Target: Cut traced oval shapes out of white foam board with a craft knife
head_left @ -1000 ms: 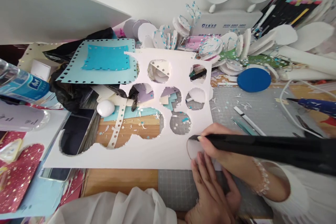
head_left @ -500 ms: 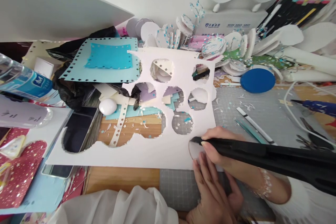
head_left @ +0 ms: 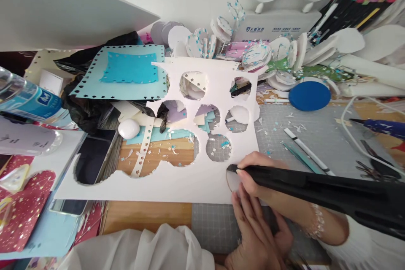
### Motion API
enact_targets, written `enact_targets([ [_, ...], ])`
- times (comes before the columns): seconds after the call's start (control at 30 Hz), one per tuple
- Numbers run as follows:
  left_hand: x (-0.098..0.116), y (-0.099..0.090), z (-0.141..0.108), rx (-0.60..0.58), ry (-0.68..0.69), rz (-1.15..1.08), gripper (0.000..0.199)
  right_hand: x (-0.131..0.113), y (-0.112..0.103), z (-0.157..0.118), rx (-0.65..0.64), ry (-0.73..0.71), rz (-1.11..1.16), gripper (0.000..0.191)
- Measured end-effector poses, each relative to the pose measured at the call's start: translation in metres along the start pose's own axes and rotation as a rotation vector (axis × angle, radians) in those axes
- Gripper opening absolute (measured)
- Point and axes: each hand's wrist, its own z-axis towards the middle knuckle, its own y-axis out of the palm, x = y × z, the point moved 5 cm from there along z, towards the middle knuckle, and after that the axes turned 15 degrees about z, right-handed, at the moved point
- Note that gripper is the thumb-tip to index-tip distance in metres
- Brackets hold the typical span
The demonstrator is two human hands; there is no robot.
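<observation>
A white foam board (head_left: 142, 187) with several rough round holes lies across the table. My right hand (head_left: 256, 177) is closed around a long black pen-shaped tool (head_left: 303, 185); I cannot tell its exact kind. Its tip touches the board at a faint round outline (head_left: 233, 180) near the right end, partly covered by my fingers. My left hand (head_left: 256, 236) lies flat, fingers stretched, with its fingertips on the board's front edge beside that outline. The right wrist crosses just above and right of it.
A grey cutting mat (head_left: 275, 135) with paper scraps is under the board's right side. Tweezers (head_left: 300, 158), a white pen (head_left: 308, 152), a blue disc (head_left: 309, 95) and a glue gun (head_left: 384, 128) lie right. Bottles (head_left: 34, 97) and a phone (head_left: 95, 156) are left; white discs (head_left: 180, 36) crowd the back.
The whole view has shifted very slightly. My right hand and the black tool have barely moved along the outline; my left hand stays in place on the board.
</observation>
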Motion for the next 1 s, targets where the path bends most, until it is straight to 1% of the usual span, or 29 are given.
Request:
enact_targets([
  [0.1, -0.014, 0.009, -0.011, 0.059, -0.284, -0.158, 0.047, -0.002, -0.009, -0.002, 0.108, -0.098, -0.038, 0.01],
  [0.17, -0.019, 0.011, -0.016, 0.109, -0.489, -0.283, 0.042, -0.001, -0.013, -0.001, 0.169, -0.144, 0.034, 0.014],
  [0.2, -0.02, 0.011, -0.017, 0.125, -0.574, -0.348, 0.039, 0.002, -0.013, 0.0, 0.163, -0.129, 0.108, 0.013],
  [0.27, -0.019, 0.011, -0.017, 0.129, -0.681, -0.453, 0.036, 0.012, -0.008, 0.003, 0.072, -0.044, 0.277, 0.008],
  [0.3, -0.017, 0.011, -0.016, 0.122, -0.699, -0.483, 0.035, 0.016, -0.004, 0.004, 0.024, -0.01, 0.346, 0.006],
  [0.37, -0.014, 0.009, -0.015, 0.11, -0.67, -0.485, 0.037, 0.018, 0.0, 0.005, -0.03, 0.009, 0.414, 0.008],
  [0.43, -0.017, 0.011, -0.018, 0.136, -0.639, -0.49, 0.037, 0.014, 0.001, 0.005, -0.037, -0.014, 0.367, 0.008],
  [0.5, -0.029, 0.018, -0.031, 0.243, -0.676, -0.576, 0.035, 0.007, 0.002, 0.003, -0.039, -0.039, 0.266, 0.007],
  [0.53, -0.038, 0.024, -0.04, 0.323, -0.716, -0.659, 0.034, 0.003, 0.002, 0.002, -0.035, -0.053, 0.226, 0.007],
  [0.57, -0.048, 0.031, -0.051, 0.409, -0.727, -0.749, 0.035, 0.0, 0.001, 0.002, -0.022, -0.071, 0.201, 0.005],
  [0.6, -0.055, 0.041, -0.059, 0.433, -0.678, -0.885, 0.04, -0.002, 0.0, 0.001, -0.001, -0.092, 0.192, 0.004],
  [0.63, -0.062, 0.052, -0.068, 0.449, -0.634, -1.02, 0.053, -0.003, 0.0, 0.001, 0.016, -0.106, 0.2, 0.003],
  [0.67, -0.069, 0.066, -0.076, 0.418, -0.642, -1.113, 0.065, -0.002, 0.0, 0.002, 0.025, -0.11, 0.22, 0.003],
  [0.7, -0.073, 0.08, -0.084, 0.336, -0.667, -1.149, 0.068, -0.001, 0.0, 0.003, 0.027, -0.109, 0.246, 0.003],
  [0.77, -0.079, 0.104, -0.093, 0.273, -0.714, -1.136, 0.074, 0.0, 0.0, 0.005, 0.015, -0.117, 0.295, 0.003],
  [0.8, -0.078, 0.113, -0.094, 0.256, -0.712, -1.115, 0.082, 0.0, 0.0, 0.005, 0.009, -0.13, 0.314, 0.005],
  [0.87, -0.074, 0.128, -0.09, 0.247, -0.689, -1.082, 0.103, -0.002, -0.001, 0.005, 0.01, -0.167, 0.302, 0.006],
  [0.9, -0.072, 0.134, -0.085, 0.244, -0.669, -1.08, 0.108, -0.004, -0.002, 0.003, 0.014, -0.188, 0.269, 0.005],
  [1.0, -0.066, 0.146, -0.071, 0.247, -0.605, -1.106, 0.113, -0.012, -0.003, -0.003, 0.013, -0.237, 0.129, 0.004],
])
